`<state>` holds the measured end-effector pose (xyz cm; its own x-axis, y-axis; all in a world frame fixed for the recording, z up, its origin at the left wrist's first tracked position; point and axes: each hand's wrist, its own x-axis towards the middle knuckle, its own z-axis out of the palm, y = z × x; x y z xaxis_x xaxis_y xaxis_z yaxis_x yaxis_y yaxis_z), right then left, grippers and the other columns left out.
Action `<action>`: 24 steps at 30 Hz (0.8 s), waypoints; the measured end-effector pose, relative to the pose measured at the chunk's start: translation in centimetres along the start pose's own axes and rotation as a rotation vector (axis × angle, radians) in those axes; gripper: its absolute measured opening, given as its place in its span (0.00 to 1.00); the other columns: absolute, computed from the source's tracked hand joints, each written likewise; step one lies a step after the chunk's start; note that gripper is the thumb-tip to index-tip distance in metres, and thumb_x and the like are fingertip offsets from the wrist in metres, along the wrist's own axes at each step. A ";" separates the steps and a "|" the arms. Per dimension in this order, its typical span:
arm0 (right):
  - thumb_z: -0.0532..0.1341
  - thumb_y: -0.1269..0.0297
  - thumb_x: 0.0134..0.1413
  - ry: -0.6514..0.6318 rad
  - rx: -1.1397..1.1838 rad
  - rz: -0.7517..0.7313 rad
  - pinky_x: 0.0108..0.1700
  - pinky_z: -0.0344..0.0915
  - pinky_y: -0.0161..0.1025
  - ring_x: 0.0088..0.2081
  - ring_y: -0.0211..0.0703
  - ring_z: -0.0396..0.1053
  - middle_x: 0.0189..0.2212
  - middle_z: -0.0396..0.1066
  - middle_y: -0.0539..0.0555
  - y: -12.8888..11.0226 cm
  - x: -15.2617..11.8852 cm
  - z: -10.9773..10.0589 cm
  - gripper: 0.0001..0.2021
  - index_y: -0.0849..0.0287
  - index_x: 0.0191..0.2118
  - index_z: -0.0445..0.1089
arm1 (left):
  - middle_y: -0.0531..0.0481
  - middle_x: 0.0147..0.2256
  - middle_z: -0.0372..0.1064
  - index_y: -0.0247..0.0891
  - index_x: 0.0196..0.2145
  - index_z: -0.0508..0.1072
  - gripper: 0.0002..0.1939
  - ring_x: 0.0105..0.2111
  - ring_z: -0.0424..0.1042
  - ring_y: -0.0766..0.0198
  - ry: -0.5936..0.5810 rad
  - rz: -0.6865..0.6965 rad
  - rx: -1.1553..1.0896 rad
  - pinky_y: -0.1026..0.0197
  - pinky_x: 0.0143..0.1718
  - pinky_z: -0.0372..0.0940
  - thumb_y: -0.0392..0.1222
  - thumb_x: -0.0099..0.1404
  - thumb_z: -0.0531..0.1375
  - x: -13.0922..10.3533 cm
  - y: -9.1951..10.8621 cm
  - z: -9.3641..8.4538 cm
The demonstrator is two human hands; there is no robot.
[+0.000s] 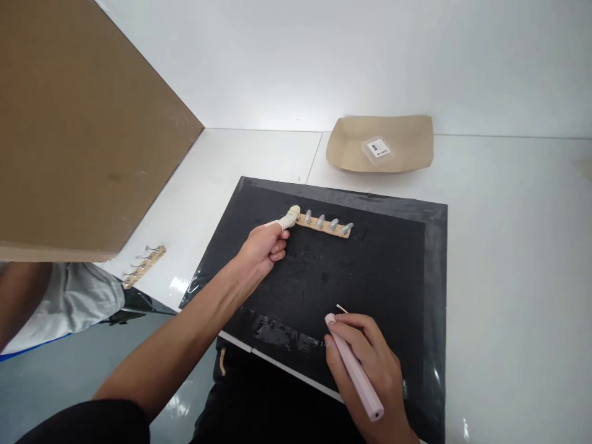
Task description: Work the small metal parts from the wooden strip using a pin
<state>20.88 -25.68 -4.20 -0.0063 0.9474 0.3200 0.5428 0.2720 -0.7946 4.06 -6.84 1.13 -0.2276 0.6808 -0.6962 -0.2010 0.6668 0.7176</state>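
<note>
"Nail-tip strip (326, 229) on the black mat (370, 271): delicate?"

"Light and stiff, probably; grasp its wooden edge. Left hand (263, 248), mostly curled, meets one end, grip unclear; right hand (377, 361) is closed round a pink pen (354, 367)."

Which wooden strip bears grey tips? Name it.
The wooden strip on the black mat, at the left hand's fingertips; the other strip, on the white table, shows none.
</note>
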 end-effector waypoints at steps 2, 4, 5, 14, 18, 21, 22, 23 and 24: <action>0.60 0.72 0.66 -0.004 0.000 0.005 0.45 0.79 0.36 0.41 0.41 0.79 0.42 0.73 0.56 0.0 -0.1 0.0 0.07 0.57 0.46 0.73 | 0.59 0.20 0.60 0.34 0.28 0.66 0.11 0.10 0.46 0.81 0.001 -0.009 0.001 0.74 0.09 0.41 0.28 0.66 0.62 0.0 0.0 0.0; 0.60 0.72 0.66 -0.007 -0.001 0.013 0.44 0.79 0.36 0.41 0.41 0.79 0.41 0.73 0.56 0.1 -0.1 0.0 0.07 0.57 0.46 0.73 | 0.58 0.21 0.63 0.34 0.28 0.67 0.10 0.10 0.48 0.81 0.007 -0.017 0.003 0.74 0.09 0.41 0.29 0.66 0.63 0.0 0.0 0.0; 0.60 0.72 0.66 -0.010 0.001 0.018 0.44 0.79 0.36 0.41 0.41 0.79 0.42 0.73 0.56 0.1 -0.1 0.0 0.07 0.57 0.46 0.74 | 0.57 0.22 0.64 0.33 0.29 0.67 0.10 0.11 0.50 0.81 0.010 -0.019 0.004 0.74 0.09 0.42 0.29 0.66 0.63 0.0 0.0 0.0; 0.60 0.73 0.65 -0.017 0.008 0.008 0.44 0.79 0.37 0.40 0.41 0.78 0.42 0.73 0.57 0.0 0.0 -0.2 0.08 0.58 0.46 0.74 | 0.56 0.21 0.67 0.33 0.37 0.73 0.03 0.12 0.57 0.77 0.014 -0.053 -0.033 0.74 0.10 0.48 0.34 0.70 0.63 -0.3 0.7 -0.1; 0.60 0.73 0.65 -0.021 0.006 0.008 0.44 0.79 0.37 0.40 0.40 0.78 0.42 0.73 0.57 0.0 -0.1 -0.2 0.08 0.57 0.46 0.73 | 0.55 0.22 0.68 0.34 0.38 0.72 0.03 0.12 0.59 0.77 -0.012 -0.099 -0.054 0.75 0.10 0.48 0.36 0.71 0.63 -0.2 0.9 -0.3; 0.60 0.73 0.66 -0.019 -0.001 0.012 0.43 0.79 0.37 0.39 0.40 0.78 0.42 0.73 0.57 0.0 -0.2 -0.1 0.08 0.56 0.46 0.73 | 0.55 0.22 0.69 0.35 0.39 0.71 0.03 0.11 0.59 0.76 -0.028 -0.118 -0.068 0.75 0.09 0.49 0.36 0.73 0.61 -0.3 0.9 -0.4; 0.60 0.72 0.66 -0.021 0.000 0.014 0.43 0.79 0.36 0.39 0.40 0.78 0.42 0.73 0.57 0.1 -0.2 -0.1 0.08 0.56 0.46 0.73 | 0.55 0.22 0.68 0.35 0.39 0.71 0.03 0.11 0.59 0.76 -0.032 -0.124 -0.072 0.75 0.09 0.49 0.35 0.74 0.59 -0.3 0.9 -0.4; 0.60 0.72 0.66 -0.022 0.002 0.012 0.43 0.79 0.36 0.39 0.40 0.78 0.42 0.73 0.57 0.1 -0.2 -0.1 0.08 0.57 0.46 0.73 | 0.56 0.22 0.68 0.35 0.39 0.71 0.04 0.11 0.59 0.76 -0.038 -0.133 -0.075 0.75 0.09 0.49 0.35 0.74 0.58 -0.3 0.9 -0.4; 0.60 0.73 0.66 -0.022 0.005 0.011 0.43 0.79 0.37 0.38 0.40 0.78 0.42 0.73 0.57 0.1 -0.3 0.0 0.08 0.57 0.46 0.73 | 0.56 0.22 0.68 0.35 0.39 0.71 0.04 0.11 0.59 0.76 -0.043 -0.141 -0.079 0.75 0.09 0.49 0.34 0.75 0.57 -0.2 0.9 -0.5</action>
<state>20.98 -25.91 -4.38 -0.0185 0.9539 0.2996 0.5391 0.2619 -0.8005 3.50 -6.54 1.95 -0.1513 0.5953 -0.7892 -0.3027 0.7321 0.6103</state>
